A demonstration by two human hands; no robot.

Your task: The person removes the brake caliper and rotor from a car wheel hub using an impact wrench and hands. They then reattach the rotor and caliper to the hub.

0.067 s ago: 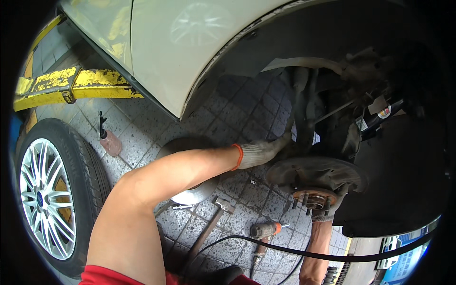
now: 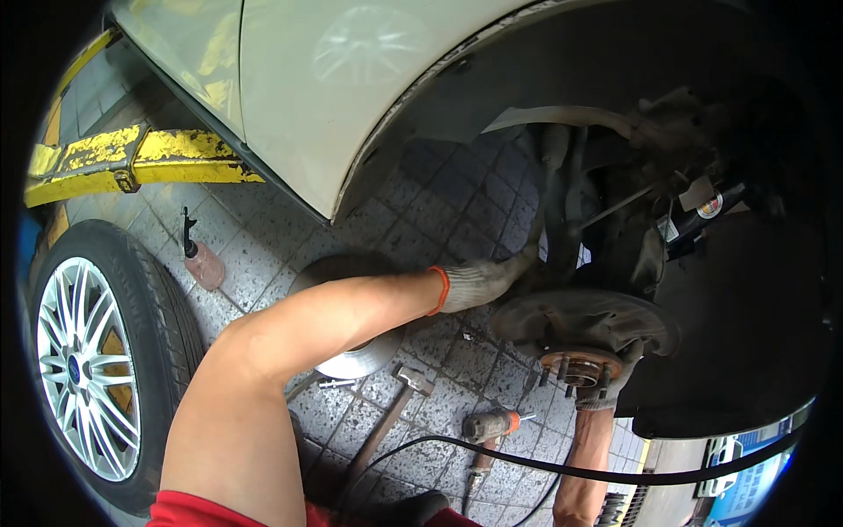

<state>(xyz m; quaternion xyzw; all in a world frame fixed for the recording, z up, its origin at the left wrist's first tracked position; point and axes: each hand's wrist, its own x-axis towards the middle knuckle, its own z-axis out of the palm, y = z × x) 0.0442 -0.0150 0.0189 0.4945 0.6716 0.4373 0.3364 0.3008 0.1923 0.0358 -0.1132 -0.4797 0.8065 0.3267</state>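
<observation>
Both my hands wear pale knit work gloves and reach into the open wheel well. My left hand [image 2: 483, 283] extends beside the dark suspension parts [image 2: 555, 202], left of the round brake backing plate [image 2: 584, 318]; its fingertips are lost in shadow, so its grip cannot be made out. From below, my right hand [image 2: 606, 395] curls around the right side of the rusty wheel hub [image 2: 580, 367] with its bare studs, its fingers partly behind the hub and against the backing plate. Above hangs the pale car fender [image 2: 299, 97].
A removed wheel [image 2: 88, 369] stands at the left, near a pink bottle [image 2: 205, 265]. Under my left arm lies a brake disc [image 2: 360, 358]. A hammer [image 2: 386, 426] and an impact wrench [image 2: 487, 427] lie on the tiles, a black hose [image 2: 562, 463] crossing in front. A yellow lift arm [image 2: 140, 158] supports the car.
</observation>
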